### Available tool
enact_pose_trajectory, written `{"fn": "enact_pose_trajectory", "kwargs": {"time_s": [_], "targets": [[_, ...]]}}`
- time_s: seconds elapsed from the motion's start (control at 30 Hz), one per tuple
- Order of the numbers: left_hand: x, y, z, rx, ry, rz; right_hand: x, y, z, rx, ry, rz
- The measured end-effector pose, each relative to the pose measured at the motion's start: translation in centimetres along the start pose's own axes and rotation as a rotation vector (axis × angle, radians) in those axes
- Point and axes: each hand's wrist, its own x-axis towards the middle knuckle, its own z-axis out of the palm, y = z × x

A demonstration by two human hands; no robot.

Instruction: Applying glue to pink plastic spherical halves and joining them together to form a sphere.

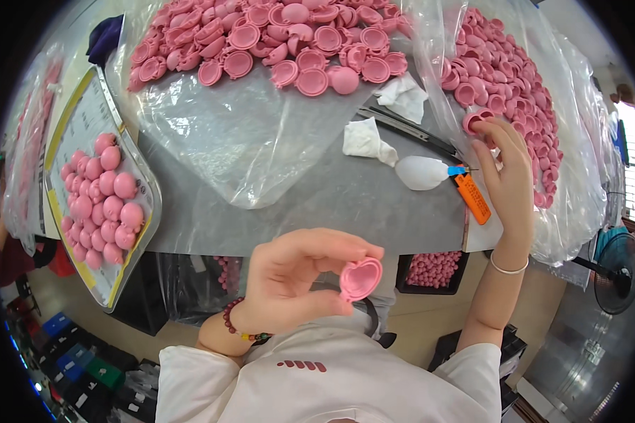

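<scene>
My left hand (282,282) is in front of my chest, thumb and fingers closed on a pink half shell (360,280). The hollow side of that cup faces up, and a small tab sticks out at its rim. At the right, my right hand (506,166) reaches to the edge of a heap of pink half shells (504,77). Its fingertips are at the rim of one pink cup (477,118), the thumb just below it; part of the grip is hidden. Left of this hand lie a white squeeze bottle (421,173) with a blue needle tip and an orange-handled tool (474,200).
Another heap of pink half shells (282,42) rests on clear plastic sheeting (240,134) at the back. A tray (150,204) with round pink pieces stands left. Crumpled white tissues (365,141) lie by a dark cutter (413,130). Below the table is a bin of pink pieces (432,270).
</scene>
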Motion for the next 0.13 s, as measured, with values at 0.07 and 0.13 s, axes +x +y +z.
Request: {"fn": "enact_pose_trajectory", "kwargs": {"time_s": [0.07, 0.13], "targets": [[0.0, 0.1, -0.1, -0.015, -0.005, 0.006, -0.1, 0.3, -0.3, 0.073, -0.077, 0.156], [0.0, 0.3, -0.3, 0.034, -0.006, -0.004, -0.2, 1.5, -0.7, 0.001, 0.048, 0.235]]}}
